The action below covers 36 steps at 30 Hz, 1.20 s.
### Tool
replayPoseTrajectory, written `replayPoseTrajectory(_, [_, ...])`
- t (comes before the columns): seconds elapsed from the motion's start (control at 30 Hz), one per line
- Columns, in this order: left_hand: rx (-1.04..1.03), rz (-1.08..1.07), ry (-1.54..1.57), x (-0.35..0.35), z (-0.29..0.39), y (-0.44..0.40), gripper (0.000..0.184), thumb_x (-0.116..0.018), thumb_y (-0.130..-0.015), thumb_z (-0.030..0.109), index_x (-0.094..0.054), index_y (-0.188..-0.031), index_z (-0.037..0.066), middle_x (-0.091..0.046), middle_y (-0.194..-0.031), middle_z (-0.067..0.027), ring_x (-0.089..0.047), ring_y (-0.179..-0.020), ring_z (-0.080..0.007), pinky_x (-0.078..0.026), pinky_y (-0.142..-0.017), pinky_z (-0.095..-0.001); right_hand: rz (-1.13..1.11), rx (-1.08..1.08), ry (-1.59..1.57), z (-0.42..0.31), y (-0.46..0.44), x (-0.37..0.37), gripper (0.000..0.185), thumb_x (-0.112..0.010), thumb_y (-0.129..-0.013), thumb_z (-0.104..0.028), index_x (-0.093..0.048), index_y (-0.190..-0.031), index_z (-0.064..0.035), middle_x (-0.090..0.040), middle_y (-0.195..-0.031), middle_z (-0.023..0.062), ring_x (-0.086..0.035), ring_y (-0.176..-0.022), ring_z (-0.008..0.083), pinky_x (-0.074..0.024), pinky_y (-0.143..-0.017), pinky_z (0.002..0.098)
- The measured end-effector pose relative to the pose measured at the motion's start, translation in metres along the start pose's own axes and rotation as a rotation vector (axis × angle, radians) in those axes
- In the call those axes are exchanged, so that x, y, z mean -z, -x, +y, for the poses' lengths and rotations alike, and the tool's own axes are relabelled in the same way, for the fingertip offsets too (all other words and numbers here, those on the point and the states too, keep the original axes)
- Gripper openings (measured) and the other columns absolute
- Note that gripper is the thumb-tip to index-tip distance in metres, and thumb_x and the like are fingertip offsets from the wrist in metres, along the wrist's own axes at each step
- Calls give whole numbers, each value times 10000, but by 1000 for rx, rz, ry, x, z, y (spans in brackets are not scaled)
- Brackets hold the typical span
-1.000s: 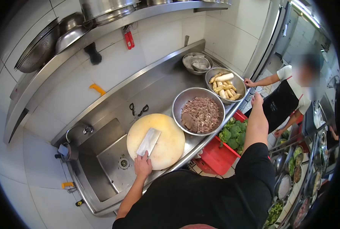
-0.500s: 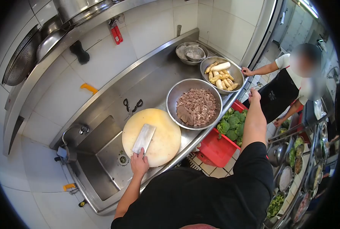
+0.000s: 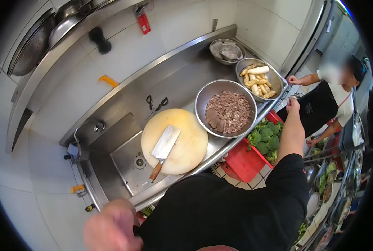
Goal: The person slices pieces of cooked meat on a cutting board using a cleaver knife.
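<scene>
A cleaver (image 3: 166, 142) with a wooden handle lies on the round chopping board (image 3: 188, 152), its handle over the board's near edge. My left hand (image 3: 113, 228) is off it, raised at the bottom left, near the sink's front edge and blurred. My right hand (image 3: 293, 104) is stretched out at the right, near the counter's end below the bowl of pale root vegetables (image 3: 259, 79); its fingers look curled and what they hold, if anything, is too small to tell. A large steel bowl of chopped meat (image 3: 228, 111) stands beside the board.
Scissors (image 3: 157, 102) lie behind the board, left of which is a sink basin (image 3: 132, 161). Stacked bowls (image 3: 228, 51) stand in the far corner. Below the counter is a red crate (image 3: 243, 161) with broccoli (image 3: 266, 136). A co-worker (image 3: 320, 100) stands at the right, one hand by the root vegetable bowl.
My left hand has let go of the cleaver and moved back toward the bottom left. The cleaver stays on the board. The co-worker's head has turned. The view has shifted slightly.
</scene>
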<state>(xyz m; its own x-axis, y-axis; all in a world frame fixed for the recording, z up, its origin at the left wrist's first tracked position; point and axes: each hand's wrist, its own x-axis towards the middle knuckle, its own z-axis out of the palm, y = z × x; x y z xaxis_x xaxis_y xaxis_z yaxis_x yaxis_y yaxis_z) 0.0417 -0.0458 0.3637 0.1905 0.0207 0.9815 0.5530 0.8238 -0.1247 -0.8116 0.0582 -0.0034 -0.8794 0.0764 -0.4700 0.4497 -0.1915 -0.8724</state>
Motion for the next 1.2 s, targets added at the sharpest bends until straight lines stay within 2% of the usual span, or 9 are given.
replayPoseTrajectory(0.1, [1,-288,441,-39,-22,-53,379,-452,-812,-154,-662,-925,140,-551,-620,31,-632,-645,-104,-501,-1062,-329,-64,-23,59,-14,8,-12,142,-771,-930,-254,-663,-916,-163,-644,-869,-33,-533,-720,137,-376,-589,298])
replayPoseTrajectory(0.3, [51,-428,452,-46,-25,-61,376,-466,-730,-228,-626,-810,102,-573,-670,60,-619,-642,-65,-482,-1081,-339,9,48,171,-41,41,-28,221,-853,-843,-280,-665,-867,-165,-618,-797,-39,-507,-613,124,-362,-540,281])
replayPoseTrajectory(0.4, [-268,-309,255,-46,-20,-55,381,-448,-702,-249,-632,-792,73,-585,-678,63,-604,-618,-54,-463,-1079,-325,-116,79,202,-27,-6,-33,237,-880,-756,-220,-661,-839,-186,-612,-809,-41,-510,-642,114,-392,-568,290])
replayPoseTrajectory(0.67, [-195,-403,-61,-47,-4,-65,294,-501,-760,-208,-630,-784,55,-589,-642,31,-612,-621,-50,-438,-1107,-347,-193,23,175,-13,-32,-58,173,-752,-929,-382,-685,-929,-223,-596,-851,-94,-477,-693,92,-365,-649,277])
replayPoseTrajectory(0.77, [29,-561,204,-40,-1,-74,255,-524,-810,-166,-631,-766,61,-591,-639,29,-627,-635,-59,-402,-1143,-360,-132,22,212,-18,-8,-66,182,-754,-927,-379,-656,-902,-227,-576,-842,-94,-472,-702,89,-357,-647,283])
replayPoseTrajectory(0.97, [-182,-393,28,-39,11,-57,236,-535,-867,-100,-618,-721,66,-569,-592,18,-633,-571,-119,-367,-1180,-366,-133,48,210,-3,-56,-68,180,-725,-955,-423,-686,-974,-248,-591,-882,-105,-463,-745,85,-372,-681,272])
replayPoseTrajectory(1.07, [80,-623,180,-28,7,-77,211,-537,-904,-57,-637,-744,38,-606,-585,-22,-684,-718,-102,-250,-1260,-361,-149,20,182,3,-18,-65,193,-703,-974,-425,-671,-939,-238,-559,-804,-89,-447,-683,83,-351,-624,260])
replayPoseTrajectory(1.13, [333,-915,-831,-28,57,-59,158,-649,-933,102,-649,-819,-8,-641,-667,-75,-645,-623,-197,-450,-828,-390,-333,97,-37,15,-35,-63,287,-674,-994,-445,-607,-827,-222,-474,-651,-62,-400,-535,95,-281,-501,245])
replayPoseTrajectory(1.2, [383,-554,-242,0,9,-28,210,-648,-940,166,-612,-791,23,-621,-679,-74,-626,-621,-235,-496,-840,-447,-313,91,-40,30,-1,-56,227,-615,-950,-241,-545,-743,-178,-466,-612,-41,-413,-485,111,-275,-451,265])
